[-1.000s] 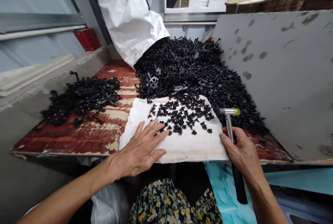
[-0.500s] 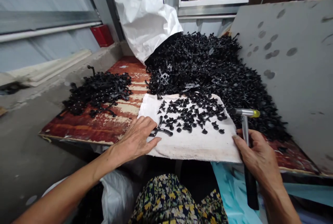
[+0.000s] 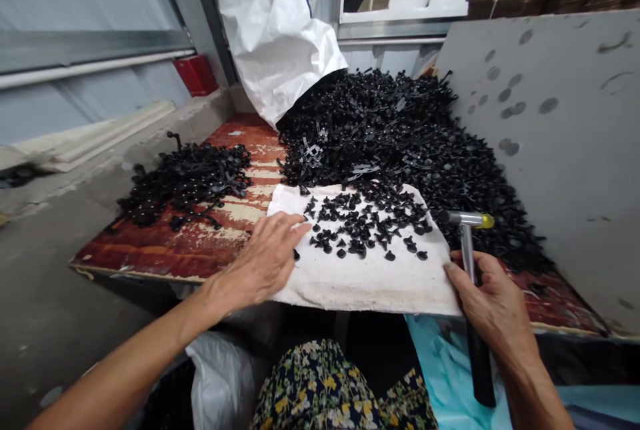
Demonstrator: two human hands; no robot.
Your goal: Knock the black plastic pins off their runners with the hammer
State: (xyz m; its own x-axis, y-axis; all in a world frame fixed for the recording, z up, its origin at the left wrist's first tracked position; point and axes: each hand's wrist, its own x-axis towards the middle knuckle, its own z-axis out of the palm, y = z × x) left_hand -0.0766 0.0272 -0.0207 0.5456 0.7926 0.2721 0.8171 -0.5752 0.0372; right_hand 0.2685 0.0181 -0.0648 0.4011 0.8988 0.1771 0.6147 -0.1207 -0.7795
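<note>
Left hand (image 3: 263, 263): fingers (image 3: 295, 225) extended and loosely spread, palm down on the left edge of the white pad (image 3: 360, 277). Fingertips lie at the left fringe of the loose black pieces (image 3: 365, 223). One dark piece shows just under the hand; whether it is pinched cannot be told.

Right hand (image 3: 493, 307): fingers curled round the shaft of a small hammer (image 3: 470, 270), held upright at the pad's right edge. Metal head with a yellow tip sits above the hand, clear of the pad; the black grip runs down below the wrist.

Step judged in hand: picking a piece out of the scatter to place it on the bare near strip of the pad, hammer in readiness. The next move would call for one piece isolated on clear pad, left fingers drawn aside, and a short, square tap.

Count: one hammer; one pad, at the near edge of the worn red board (image 3: 200, 243). Loose pieces on the pad number several dozen, too crowded to count exactly. Two black heaps: a large pile (image 3: 400, 130) at the board's far right, spilling from one white sack (image 3: 280, 37), and a smaller pile of strips (image 3: 187, 177) at the far left corner. One grey panel (image 3: 550, 150) leans along the right edge.
</note>
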